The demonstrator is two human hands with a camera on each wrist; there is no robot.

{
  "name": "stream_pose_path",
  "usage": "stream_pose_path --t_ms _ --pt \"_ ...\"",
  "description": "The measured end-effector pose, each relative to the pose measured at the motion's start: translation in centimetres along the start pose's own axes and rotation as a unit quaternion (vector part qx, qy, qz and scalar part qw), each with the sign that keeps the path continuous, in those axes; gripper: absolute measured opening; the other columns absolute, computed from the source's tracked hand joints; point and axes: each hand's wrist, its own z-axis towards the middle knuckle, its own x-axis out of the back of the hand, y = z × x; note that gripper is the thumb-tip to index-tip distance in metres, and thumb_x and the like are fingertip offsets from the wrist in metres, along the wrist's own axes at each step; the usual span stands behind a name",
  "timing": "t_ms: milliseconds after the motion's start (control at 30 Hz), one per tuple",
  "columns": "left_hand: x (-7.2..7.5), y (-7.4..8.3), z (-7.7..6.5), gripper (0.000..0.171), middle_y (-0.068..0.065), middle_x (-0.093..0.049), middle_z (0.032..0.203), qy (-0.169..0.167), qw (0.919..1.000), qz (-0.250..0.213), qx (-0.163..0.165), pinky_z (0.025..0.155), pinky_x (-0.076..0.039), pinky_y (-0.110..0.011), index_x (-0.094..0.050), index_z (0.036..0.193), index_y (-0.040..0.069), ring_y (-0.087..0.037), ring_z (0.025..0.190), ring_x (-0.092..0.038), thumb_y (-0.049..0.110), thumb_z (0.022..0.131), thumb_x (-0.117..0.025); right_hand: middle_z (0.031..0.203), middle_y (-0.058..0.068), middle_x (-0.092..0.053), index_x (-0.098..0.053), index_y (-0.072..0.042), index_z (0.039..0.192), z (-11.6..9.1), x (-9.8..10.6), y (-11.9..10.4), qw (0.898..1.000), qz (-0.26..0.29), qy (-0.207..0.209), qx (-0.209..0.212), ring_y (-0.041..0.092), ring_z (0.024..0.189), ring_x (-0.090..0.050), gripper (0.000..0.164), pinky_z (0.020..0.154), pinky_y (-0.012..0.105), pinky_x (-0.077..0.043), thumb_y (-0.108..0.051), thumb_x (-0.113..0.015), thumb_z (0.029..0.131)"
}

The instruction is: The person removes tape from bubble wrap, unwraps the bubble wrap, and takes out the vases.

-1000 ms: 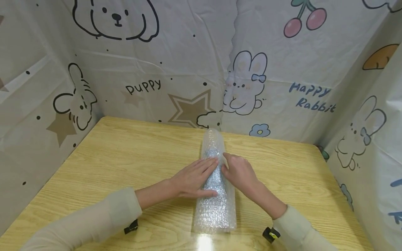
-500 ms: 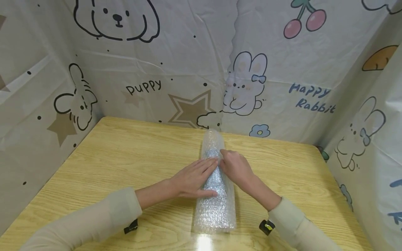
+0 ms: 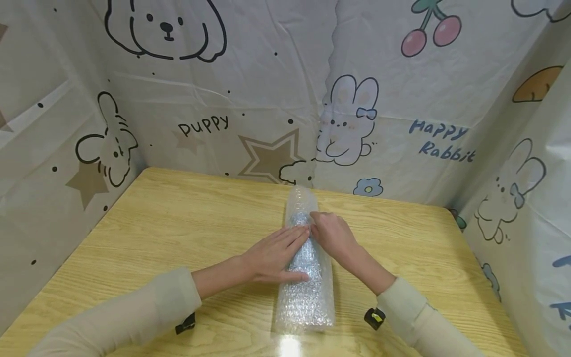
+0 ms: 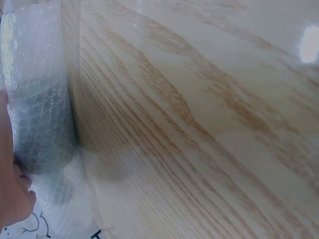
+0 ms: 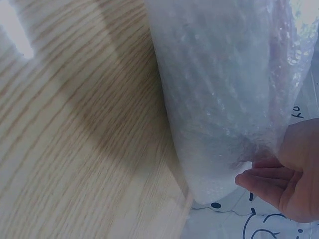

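Observation:
A long roll of bubble wrap (image 3: 305, 307) lies lengthwise across the middle of the table, around a bluish bottle-like shape that shows dimly through it, darker in the left wrist view. My left hand (image 3: 276, 253) rests on top of the roll from the left, fingers straight and thumb spread toward me. On the right side, my right hand (image 3: 335, 237) pinches the loose edge of the bubble wrap near the left fingertips. In the right wrist view its curled fingers (image 5: 266, 186) are at the gathered film, with the thumb mostly hidden.
The wood-grain table (image 3: 187, 213) extends on both sides of the roll. Printed cloth with cartoon animals (image 3: 267, 74) hangs behind and at both sides of it. Dark wrist devices show below the left sleeve (image 3: 176, 292) and the right sleeve (image 3: 401, 300).
My right hand has moved left and slightly up over the roll's right side, drawing the wrap's edge toward the left fingertips. The left hand has stayed in place.

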Motion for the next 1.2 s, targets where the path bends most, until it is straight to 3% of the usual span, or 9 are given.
stream_pose_path --t_ms 233,667,967,1200 --pt "-0.1 0.0 0.0 0.1 -0.018 -0.014 0.164 0.0 1.0 -0.003 -0.001 0.12 -0.017 -0.042 -0.016 0.157 -0.003 -0.031 0.15 -0.017 0.07 0.095 -0.043 0.077 0.009 -0.07 -0.071 -0.003 0.091 0.3 -0.3 0.0 1.0 -0.011 -0.002 0.021 0.014 0.06 -0.06 0.004 0.053 0.028 -0.054 0.0 -0.069 0.09" --pt "-0.1 0.0 -0.1 0.1 -0.019 -0.014 0.163 -0.004 1.0 -0.007 0.001 0.12 -0.02 -0.044 -0.015 0.157 -0.002 -0.03 0.15 -0.015 0.071 0.095 -0.041 0.073 0.006 -0.07 -0.072 -0.006 0.083 0.3 -0.6 -0.2 0.999 -0.016 0.008 0.035 0.01 0.055 -0.054 0.01 0.05 0.026 -0.052 -0.001 -0.068 0.091" --pt "0.0 0.1 -0.1 0.099 -0.017 -0.012 0.164 -0.012 0.9999 -0.012 0.004 0.121 -0.016 -0.041 -0.014 0.158 -0.001 -0.029 0.15 -0.013 0.071 0.095 -0.041 0.089 0.012 -0.075 -0.076 -0.001 0.1 0.1 -0.9 0.0 0.999 0.001 0.026 0.032 0.018 0.069 -0.07 0.012 0.062 0.031 -0.059 0.0 -0.067 0.092" --pt "-0.1 0.0 -0.1 0.099 -0.017 -0.014 0.164 -0.01 0.9999 -0.005 0.003 0.121 -0.015 -0.04 -0.015 0.157 -0.002 -0.028 0.15 -0.013 0.071 0.095 -0.041 0.097 0.012 -0.075 -0.076 -0.001 0.107 0.1 -1.1 0.3 1.0 0.012 0.021 0.016 0.02 0.077 -0.072 0.018 0.068 0.033 -0.06 0.0 -0.067 0.092"
